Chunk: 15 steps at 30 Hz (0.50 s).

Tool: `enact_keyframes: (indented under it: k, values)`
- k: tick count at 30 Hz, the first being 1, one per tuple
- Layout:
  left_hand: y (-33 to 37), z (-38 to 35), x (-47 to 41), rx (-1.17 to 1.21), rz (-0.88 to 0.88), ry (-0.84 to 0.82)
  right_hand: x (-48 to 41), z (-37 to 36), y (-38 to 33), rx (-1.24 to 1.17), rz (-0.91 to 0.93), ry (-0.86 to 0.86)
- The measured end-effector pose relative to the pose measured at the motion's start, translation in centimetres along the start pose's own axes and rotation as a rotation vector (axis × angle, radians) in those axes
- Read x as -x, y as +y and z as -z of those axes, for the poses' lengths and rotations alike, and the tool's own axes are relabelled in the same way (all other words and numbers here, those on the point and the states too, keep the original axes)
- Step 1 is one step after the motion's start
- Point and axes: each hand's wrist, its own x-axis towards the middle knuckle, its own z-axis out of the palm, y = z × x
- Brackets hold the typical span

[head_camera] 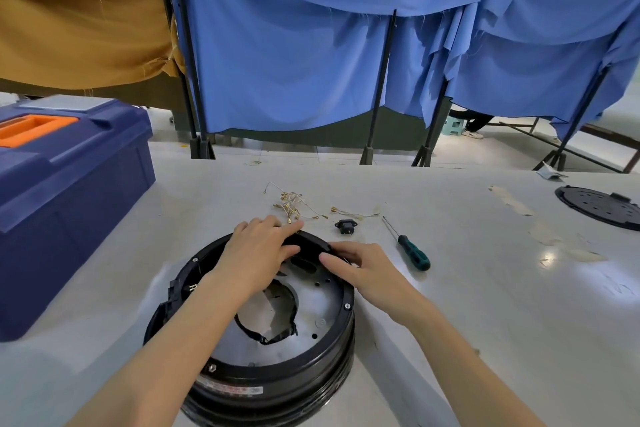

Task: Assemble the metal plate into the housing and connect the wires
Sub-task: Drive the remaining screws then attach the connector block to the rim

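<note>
Backdrop: blue cloth (294, 62) hung over black stands, with brown cloth (79, 21) at the left.

Work surface: 1 pale grey table (467, 305), with scuffed patches toward the right.

Item 1: a dark blue toolbox (69, 218) with an orange handle, lid closed, on the left of the table, well apart from the work.

Item 2: the round black housing (277, 381) stands at the near edge of the table, open side up. The metal plate (329, 302) lies inside it, flat and below the rim. A black cable (273, 338) curls through the plate's large central opening.

Item 3: the left hand (256, 253) lies on the far rim of the housing, fingers spread and nearly straight, tips over the rim's outer edge. No clamping grip is visible.

Item 4: the right hand (363, 267) rests beside it on the far right of the rim, fingers extended toward the left hand, tips close to it. It encloses nothing.

Item 5: 1 black perforated disc (602, 208) lies at the far right edge of the table.

Item 6: 1 green-handled screwdriver (412, 251) lies just right of the housing.

Item 7: loose wires (294, 204) with brass terminals lie just beyond the left hand, unconnected.

Item 8: 1 small black socket (346, 226) sits between wires and screwdriver.
</note>
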Motion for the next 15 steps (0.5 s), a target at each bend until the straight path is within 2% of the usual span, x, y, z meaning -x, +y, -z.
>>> enact_keyframes:
  k: [4, 7, 9, 11, 15]
  values:
    - [-0.6, -0.6, 0.2, 0.009, -0.016, 0.039, -0.4, -0.2, 0.9, 0.018, -0.008, 0.053]
    - [-0.6, -1.0, 0.2, 0.008, -0.01, 0.059, -1.6, 0.2, 2.1, 0.062, -0.037, 0.274]
    - [-0.4, -1.3, 0.4, -0.006, -0.003, 0.068, -3.0, 1.1, 3.0, 0.267, -0.038, 0.39]
    - [-0.3, -1.5, 0.5, -0.027, 0.005, 0.072, -4.5, 1.9, 3.8, 0.462, -0.065, 0.357]
    - [-0.3, -1.3, 0.5, -0.02, 0.016, 0.069, -7.0, 2.1, 4.8, 0.673, -0.132, 0.236]
